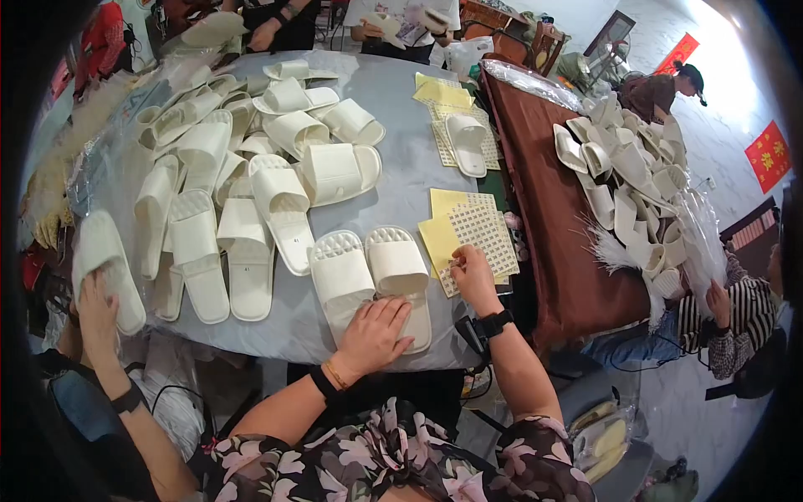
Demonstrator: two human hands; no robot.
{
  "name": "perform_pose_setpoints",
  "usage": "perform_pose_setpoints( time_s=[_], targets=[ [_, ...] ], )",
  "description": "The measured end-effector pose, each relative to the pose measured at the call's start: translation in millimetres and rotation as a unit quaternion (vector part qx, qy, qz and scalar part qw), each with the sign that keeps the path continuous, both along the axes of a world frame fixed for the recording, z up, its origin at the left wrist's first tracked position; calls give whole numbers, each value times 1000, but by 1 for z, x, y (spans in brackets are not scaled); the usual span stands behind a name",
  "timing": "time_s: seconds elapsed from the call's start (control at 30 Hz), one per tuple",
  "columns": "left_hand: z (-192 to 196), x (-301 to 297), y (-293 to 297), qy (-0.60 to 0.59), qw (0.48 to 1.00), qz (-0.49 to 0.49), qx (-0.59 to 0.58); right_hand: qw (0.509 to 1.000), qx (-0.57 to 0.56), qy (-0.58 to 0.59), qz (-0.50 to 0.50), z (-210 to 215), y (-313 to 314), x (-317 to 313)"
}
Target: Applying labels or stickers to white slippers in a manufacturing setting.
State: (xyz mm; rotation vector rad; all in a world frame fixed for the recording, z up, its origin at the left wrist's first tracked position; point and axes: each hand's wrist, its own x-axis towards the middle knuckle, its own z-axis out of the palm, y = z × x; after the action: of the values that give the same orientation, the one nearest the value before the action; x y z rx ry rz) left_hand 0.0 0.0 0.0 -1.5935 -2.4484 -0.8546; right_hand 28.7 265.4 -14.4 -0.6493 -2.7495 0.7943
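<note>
A pair of cream slippers, the left slipper (343,272) and the right slipper (397,266), lies side by side near the table's front edge, toes pointing away from me. My left hand (376,336) rests flat across their heel ends, fingers stretched out. To the right of the pair are yellow-backed sheets of small printed stickers (485,230). My right hand (474,276) touches these sheets with thumb and fingers pinched together; whatever sits between the fingertips is hidden. Left of the pair spreads a heap of cream slippers (201,151), some with a small mark on the insole.
At far left a co-worker's hand (99,314) holds a slipper (109,268). More sticker sheets (443,90) lie farther back under a single slipper (466,142). A brown-covered table (535,209) at right bears another slipper pile (627,167). Other people stand or sit around.
</note>
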Motion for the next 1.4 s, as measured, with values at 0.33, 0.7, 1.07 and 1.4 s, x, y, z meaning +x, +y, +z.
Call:
perform_pose_setpoints(
  time_s=[0.33, 0.7, 1.07, 1.4],
  targets=[
    [1, -4, 1, -22, 1000, -6, 18, 991, -108, 77, -1, 8, 8, 4],
    [-2, -13, -2, -184, 976, 0, 117, 781, -618, -85, 35, 54, -62, 46],
    [-7, -13, -1, -168, 979, 1, 118, 744, -659, -110, 10, 44, -77, 39],
    [-6, -13, 0, -153, 982, -4, 109, 755, -645, -115, 8, 42, -79, 38]
  ],
)
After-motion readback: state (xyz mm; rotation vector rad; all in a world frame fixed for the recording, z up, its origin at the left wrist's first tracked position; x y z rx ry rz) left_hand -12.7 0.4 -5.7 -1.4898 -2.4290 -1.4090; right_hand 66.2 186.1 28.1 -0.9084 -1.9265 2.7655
